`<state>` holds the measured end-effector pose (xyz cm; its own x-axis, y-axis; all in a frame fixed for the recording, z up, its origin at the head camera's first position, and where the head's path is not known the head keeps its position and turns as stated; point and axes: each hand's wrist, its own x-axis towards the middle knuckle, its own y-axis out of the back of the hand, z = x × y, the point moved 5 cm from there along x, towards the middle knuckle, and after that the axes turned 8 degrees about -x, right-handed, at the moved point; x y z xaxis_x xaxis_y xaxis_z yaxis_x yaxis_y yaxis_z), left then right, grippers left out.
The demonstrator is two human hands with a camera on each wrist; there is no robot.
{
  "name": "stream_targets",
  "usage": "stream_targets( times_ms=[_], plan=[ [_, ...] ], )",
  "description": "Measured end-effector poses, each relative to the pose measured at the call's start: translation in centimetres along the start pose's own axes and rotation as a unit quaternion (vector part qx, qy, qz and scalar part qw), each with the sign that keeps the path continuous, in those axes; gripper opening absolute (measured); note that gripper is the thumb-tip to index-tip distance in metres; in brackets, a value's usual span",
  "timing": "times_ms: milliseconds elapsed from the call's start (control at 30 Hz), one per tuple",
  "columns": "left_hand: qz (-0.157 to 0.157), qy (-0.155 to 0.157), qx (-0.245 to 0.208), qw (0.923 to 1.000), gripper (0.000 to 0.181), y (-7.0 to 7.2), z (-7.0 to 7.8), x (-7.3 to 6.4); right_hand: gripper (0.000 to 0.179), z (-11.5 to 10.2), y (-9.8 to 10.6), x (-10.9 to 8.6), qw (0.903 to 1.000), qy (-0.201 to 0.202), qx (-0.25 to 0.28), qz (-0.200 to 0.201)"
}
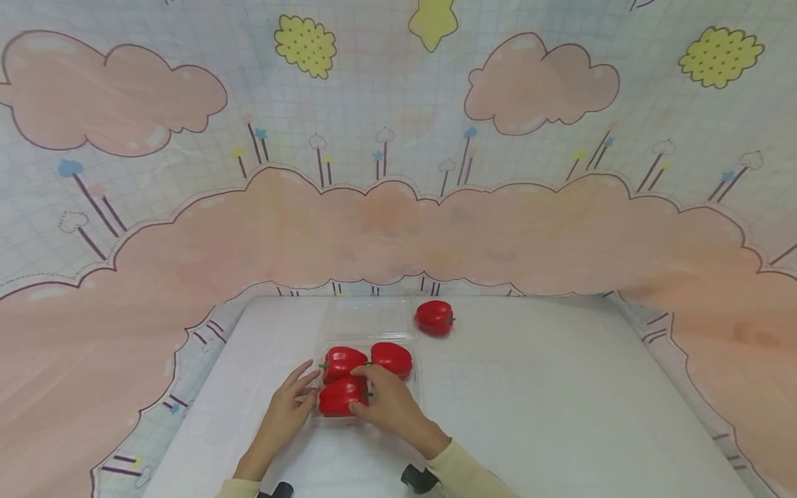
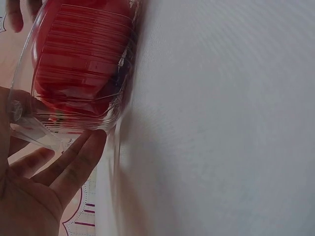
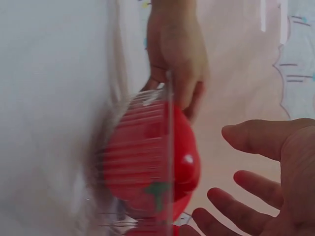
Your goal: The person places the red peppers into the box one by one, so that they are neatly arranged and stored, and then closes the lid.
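A clear plastic clamshell box (image 1: pixel 349 420) lies on the table, its lid (image 1: pixel 369 319) folded back on the far side. Three red bell peppers are inside: one at the front left (image 1: pixel 341 398), one behind it (image 1: pixel 345 360) and one at the back right (image 1: pixel 394 358). My left hand (image 1: pixel 288 409) is at the box's left side; in the left wrist view its extended fingers (image 2: pixel 78 164) touch the ribbed wall. Over the front pepper is my right hand (image 1: pixel 392 402), thumb and fingers spread. The right wrist view shows those fingers (image 3: pixel 241 211) apart, with nothing gripped between them.
Another red bell pepper (image 1: pixel 434 318) lies on the white table (image 1: pixel 529 394), right of the lid. A patterned cloth (image 1: pixel 386 235) with clouds and stars rises behind the table and hangs along its sides. Dark wrist devices (image 1: pixel 419 478) show near the sleeves.
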<state>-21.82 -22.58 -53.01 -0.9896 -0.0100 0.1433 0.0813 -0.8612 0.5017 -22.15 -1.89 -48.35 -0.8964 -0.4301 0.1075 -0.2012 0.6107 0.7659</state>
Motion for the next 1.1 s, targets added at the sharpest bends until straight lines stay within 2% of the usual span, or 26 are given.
stream_targets(
  times_ms=[333, 600, 800, 967, 1100],
  plan=[
    [-0.001, 0.005, 0.006, 1.0000, 0.044, 0.0, 0.1, -0.1, 0.053, -1.1, 3.0, -0.8, 0.9989, 0.018, 0.040, -0.013],
    [0.000, -0.001, 0.002, 1.0000, 0.043, 0.0, 0.0, -0.1, 0.058, -1.6, 5.1, -1.3, 0.9991, 0.032, 0.025, -0.013],
    [0.000, -0.010, 0.002, 0.9999, 0.043, 0.0, 0.0, 0.0, 0.058, -2.0, 6.8, -1.8, 0.9983, 0.045, 0.036, 0.006],
    [-0.002, -0.005, 0.004, 1.0000, 0.043, 0.0, 0.0, 0.0, 0.059, -1.7, 7.9, -1.9, 0.9975, 0.048, 0.047, 0.024],
    [-0.004, -0.004, 0.003, 1.0000, 0.043, 0.0, 0.1, 0.1, 0.060, -1.1, 8.8, -1.9, 0.9953, 0.057, 0.057, 0.054]
  ],
)
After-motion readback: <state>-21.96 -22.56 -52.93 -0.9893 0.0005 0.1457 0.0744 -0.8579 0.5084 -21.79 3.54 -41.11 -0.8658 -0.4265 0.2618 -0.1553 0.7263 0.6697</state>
